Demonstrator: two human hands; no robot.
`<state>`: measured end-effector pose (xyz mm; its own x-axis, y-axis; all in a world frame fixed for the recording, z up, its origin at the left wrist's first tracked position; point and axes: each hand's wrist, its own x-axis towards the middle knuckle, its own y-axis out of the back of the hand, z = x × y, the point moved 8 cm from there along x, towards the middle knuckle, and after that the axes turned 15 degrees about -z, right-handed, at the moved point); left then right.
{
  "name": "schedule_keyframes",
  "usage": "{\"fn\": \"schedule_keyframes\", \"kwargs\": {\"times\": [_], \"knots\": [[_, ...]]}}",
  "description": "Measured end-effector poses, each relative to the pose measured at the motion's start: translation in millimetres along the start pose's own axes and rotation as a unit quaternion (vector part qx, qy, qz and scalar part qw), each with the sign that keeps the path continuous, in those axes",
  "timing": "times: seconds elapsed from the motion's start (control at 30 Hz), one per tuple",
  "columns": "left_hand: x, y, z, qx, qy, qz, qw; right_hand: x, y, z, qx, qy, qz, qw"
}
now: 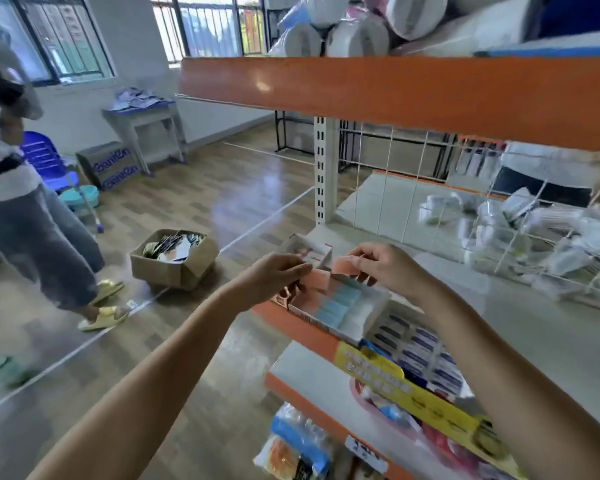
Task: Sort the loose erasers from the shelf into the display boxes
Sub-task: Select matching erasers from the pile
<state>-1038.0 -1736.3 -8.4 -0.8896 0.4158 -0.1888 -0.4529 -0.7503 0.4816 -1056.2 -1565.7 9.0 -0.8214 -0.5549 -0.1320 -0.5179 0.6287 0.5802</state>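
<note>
We have a pink eraser in each hand, both held above the far end of the open display box (340, 315) that sits at the front edge of the shelf (520, 306). Our left hand (274, 271) pinches one pink eraser (317, 279) between thumb and fingertips, and our right hand (381, 266) pinches the other (344, 265) the same way, a little higher and farther back. The two erasers are just beside each other, nearly touching. The box lies directly below and toward us from both hands, its long axis running diagonally from far left to near right, with a row of blue erasers (338, 304) already lined up along that axis. The left eraser is nearer the box's open lane, so we judge it should go down first, turned to match the row. Another box (420, 355) of dark-wrapped erasers stands alongside, to the right.
</note>
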Motion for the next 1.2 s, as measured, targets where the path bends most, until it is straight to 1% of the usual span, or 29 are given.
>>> {"fn": "schedule_keyframes", "kwargs": {"times": [0.17,0.3,0.43,0.5,0.6,0.7,0.87,1.1,1.2], "knots": [[37,28,-13,0.039,-0.022,-0.06,0.997,40,-2,14,-0.047,-0.071,-0.022,0.996],[67,44,-23,0.056,-0.041,-0.114,0.991,53,-8,19,-0.099,-0.145,-0.038,0.984],[91,49,-31,0.074,-0.052,-0.182,0.979,62,-21,24,-0.079,-0.209,-0.045,0.974],[100,49,-33,0.09,-0.059,-0.216,0.97,65,-26,24,-0.091,-0.241,-0.049,0.965],[110,51,-32,0.102,-0.072,-0.252,0.96,65,-32,21,-0.115,-0.278,-0.058,0.952],[115,49,-31,0.109,-0.083,-0.284,0.949,61,-41,25,-0.102,-0.313,-0.057,0.943],[119,43,-30,0.138,-0.091,-0.314,0.935,61,-48,33,-0.084,-0.334,-0.021,0.939],[125,37,-27,0.128,-0.101,-0.325,0.931,63,-54,37,-0.076,-0.326,-0.011,0.942],[127,35,-22,0.125,-0.112,-0.319,0.933,63,-54,39,-0.064,-0.322,-0.013,0.944]]}}
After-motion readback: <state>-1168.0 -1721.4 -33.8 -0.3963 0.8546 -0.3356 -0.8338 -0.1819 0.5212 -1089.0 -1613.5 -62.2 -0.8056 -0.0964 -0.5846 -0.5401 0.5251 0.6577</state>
